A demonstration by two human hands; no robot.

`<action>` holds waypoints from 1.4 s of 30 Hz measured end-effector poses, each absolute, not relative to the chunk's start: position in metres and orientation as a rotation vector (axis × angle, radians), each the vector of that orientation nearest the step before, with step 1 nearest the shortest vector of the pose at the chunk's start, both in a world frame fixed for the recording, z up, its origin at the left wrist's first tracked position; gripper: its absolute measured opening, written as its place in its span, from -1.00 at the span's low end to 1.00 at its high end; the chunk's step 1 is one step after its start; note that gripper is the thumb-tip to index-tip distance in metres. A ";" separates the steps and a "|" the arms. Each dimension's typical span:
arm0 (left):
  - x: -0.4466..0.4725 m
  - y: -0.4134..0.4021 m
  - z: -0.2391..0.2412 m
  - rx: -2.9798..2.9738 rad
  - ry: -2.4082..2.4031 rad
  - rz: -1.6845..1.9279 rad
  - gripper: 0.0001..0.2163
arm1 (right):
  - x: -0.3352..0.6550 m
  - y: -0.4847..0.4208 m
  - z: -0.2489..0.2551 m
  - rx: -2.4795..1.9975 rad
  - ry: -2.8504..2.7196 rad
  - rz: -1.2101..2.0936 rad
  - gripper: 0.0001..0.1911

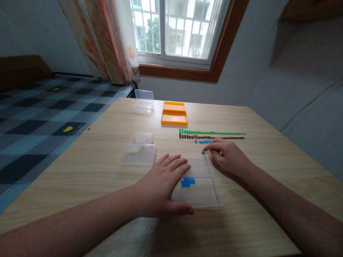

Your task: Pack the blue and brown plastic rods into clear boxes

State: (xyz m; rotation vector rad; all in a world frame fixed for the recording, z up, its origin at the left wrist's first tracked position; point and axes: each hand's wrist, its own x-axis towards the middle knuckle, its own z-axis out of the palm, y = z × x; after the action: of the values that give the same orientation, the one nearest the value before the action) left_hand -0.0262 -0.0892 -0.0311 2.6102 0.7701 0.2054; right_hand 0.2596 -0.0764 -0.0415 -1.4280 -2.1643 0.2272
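Observation:
My left hand (pixel 163 184) lies flat with fingers spread on the left side of an open clear plastic box (pixel 199 192), which holds a few blue pieces (pixel 187 182). My right hand (pixel 227 155) rests on the table just right of the box lid, fingers curled in a pinch, with one small blue piece (pixel 203 152) at its fingertips. Just beyond it lies a short row of blue pieces (pixel 203 141), then a long brown row (pixel 211 137) and a long green row (pixel 211 132).
An orange tray (pixel 174 113) and an open clear box (pixel 144 102) stand farther back. Two more clear boxes (pixel 138 154) sit at the left of my hands. A checked bed cover lies left of the wooden table (pixel 107 142); a window is behind.

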 end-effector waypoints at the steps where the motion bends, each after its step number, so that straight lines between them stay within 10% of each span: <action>1: -0.026 -0.089 -0.032 2.612 0.767 0.210 -0.08 | 0.260 -0.076 -0.041 -1.434 -2.147 0.228 -0.73; 42: -0.026 -0.089 -0.030 2.625 0.796 0.144 -0.06 | 0.263 -0.086 -0.020 -1.881 -2.283 0.133 -0.81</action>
State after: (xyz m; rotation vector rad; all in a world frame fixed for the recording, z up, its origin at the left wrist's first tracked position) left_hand -0.0262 -0.0893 -0.0300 2.6247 0.7960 0.1445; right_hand 0.2631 -0.0862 -0.0196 -1.8805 -2.2834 0.1329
